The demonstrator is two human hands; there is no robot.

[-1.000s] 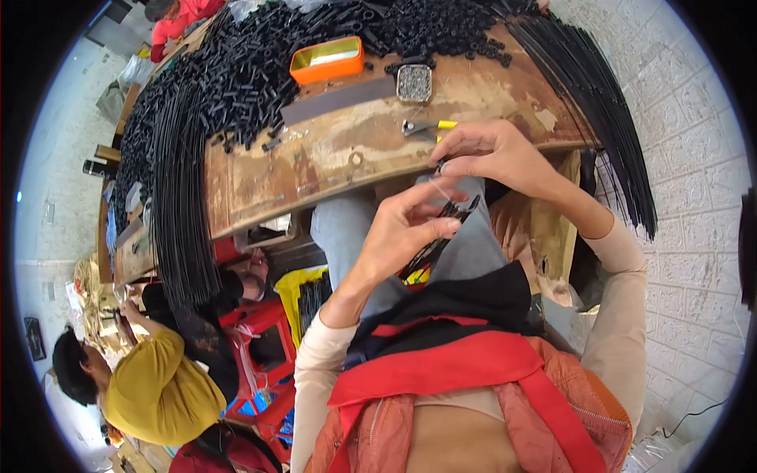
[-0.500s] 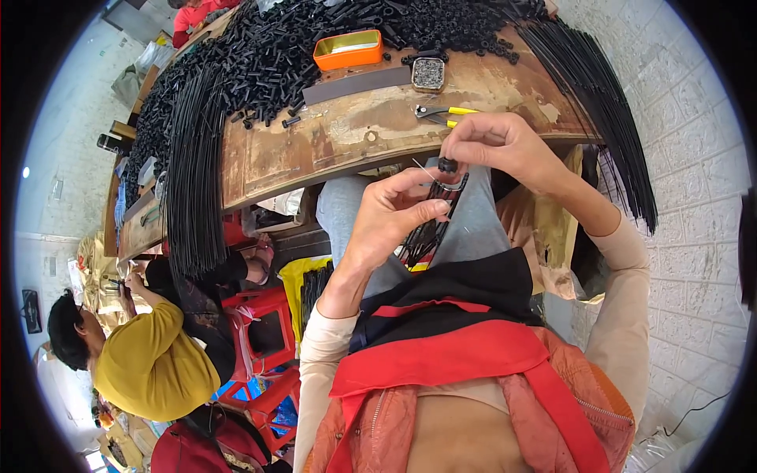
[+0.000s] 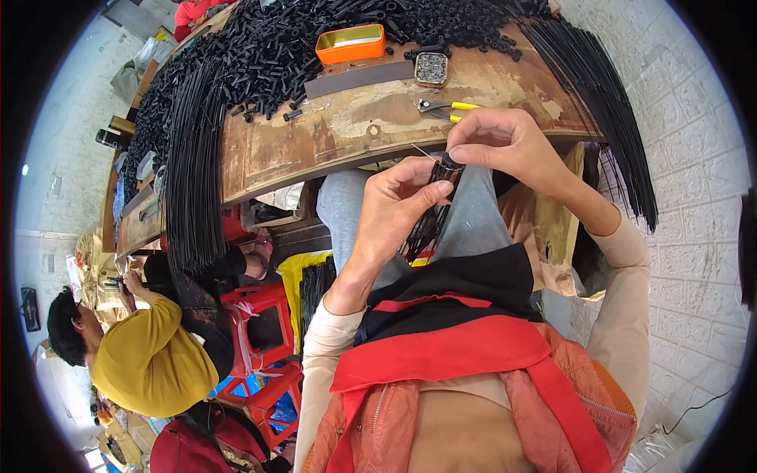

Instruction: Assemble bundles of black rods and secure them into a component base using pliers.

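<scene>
Over my lap, my left hand [image 3: 406, 197] is closed around a bundle of thin black rods [image 3: 426, 229] that hang down between my knees. A short black collar [image 3: 451, 161] sits at the top of this bundle. My right hand [image 3: 495, 142] pinches at the collar with thumb and forefinger. From beside my left fingers a thin bright wire [image 3: 422, 150] sticks up. Just beyond my right hand, pliers with yellow handles [image 3: 445, 108] lie on the wooden table [image 3: 331, 130].
A large heap of black tubular parts [image 3: 260, 71] covers the table's far side. An orange tin [image 3: 350, 44], a small tin of tiny bits [image 3: 431, 69] and a grey strip [image 3: 359, 80] lie before it. Black rod bundles [image 3: 193, 173] overhang the edge. A co-worker [image 3: 150, 355] sits at left.
The collar has come down against the rods, and both hands have drawn closer together. The curved wire that showed in front of the rods is now mostly hidden.
</scene>
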